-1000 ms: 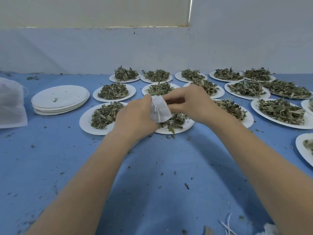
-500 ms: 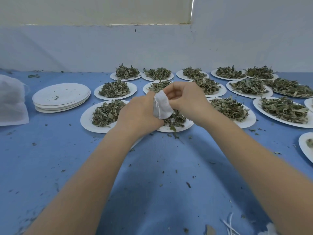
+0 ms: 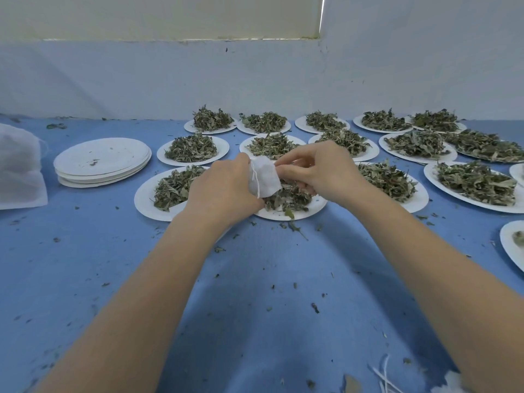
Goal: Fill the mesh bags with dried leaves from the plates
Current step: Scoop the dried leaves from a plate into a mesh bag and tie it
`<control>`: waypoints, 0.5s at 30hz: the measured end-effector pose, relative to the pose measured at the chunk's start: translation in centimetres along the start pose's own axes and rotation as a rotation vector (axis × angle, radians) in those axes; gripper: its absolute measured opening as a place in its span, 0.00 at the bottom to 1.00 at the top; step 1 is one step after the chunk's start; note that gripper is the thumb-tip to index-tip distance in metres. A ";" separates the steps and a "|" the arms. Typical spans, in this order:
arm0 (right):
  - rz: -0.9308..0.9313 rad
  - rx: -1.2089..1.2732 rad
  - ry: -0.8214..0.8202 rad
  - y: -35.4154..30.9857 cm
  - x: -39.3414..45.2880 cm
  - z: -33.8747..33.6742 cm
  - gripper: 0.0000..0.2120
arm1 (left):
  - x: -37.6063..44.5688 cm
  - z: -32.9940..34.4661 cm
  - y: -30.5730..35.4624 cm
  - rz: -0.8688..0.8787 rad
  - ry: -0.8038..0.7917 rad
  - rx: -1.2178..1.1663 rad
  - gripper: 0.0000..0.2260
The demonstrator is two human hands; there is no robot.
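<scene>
- I had the mesh bag (image 3: 264,177) pinched in my left hand (image 3: 224,191), its mouth turned toward the right hand (image 3: 320,173).
- My right fingers (image 3: 289,163) were curled at the bag's mouth; what they held I couldn't tell.
- The dried leaves (image 3: 286,198) lay directly under both hands on the plate (image 3: 286,215), nearer the right.

No text, label, brand, number or sign can be read on anything here.
</scene>
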State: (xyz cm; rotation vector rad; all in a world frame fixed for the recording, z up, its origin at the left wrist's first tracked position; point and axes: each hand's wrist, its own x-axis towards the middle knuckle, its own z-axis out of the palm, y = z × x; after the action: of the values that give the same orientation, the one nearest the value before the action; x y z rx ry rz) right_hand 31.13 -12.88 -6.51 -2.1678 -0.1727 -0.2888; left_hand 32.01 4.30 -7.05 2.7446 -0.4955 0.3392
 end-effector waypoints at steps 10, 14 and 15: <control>0.151 -0.728 -0.387 0.5 0.1 -0.4 0.36 | 0.3 0.4 -0.6 -0.050 0.020 0.025 0.15; 0.104 -0.657 -0.371 0.2 0.1 -0.9 0.31 | 0.4 0.4 -0.7 -0.062 0.010 0.024 0.16; 0.106 -0.640 -0.373 0.3 0.1 -1.2 0.31 | 0.4 0.4 -0.7 -0.062 0.008 0.024 0.16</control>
State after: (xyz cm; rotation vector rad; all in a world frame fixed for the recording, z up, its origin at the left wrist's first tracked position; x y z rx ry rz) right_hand 31.10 -13.99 -6.05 -2.8435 -0.1908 0.1524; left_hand 32.67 4.67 -7.46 2.7742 -0.4053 0.3423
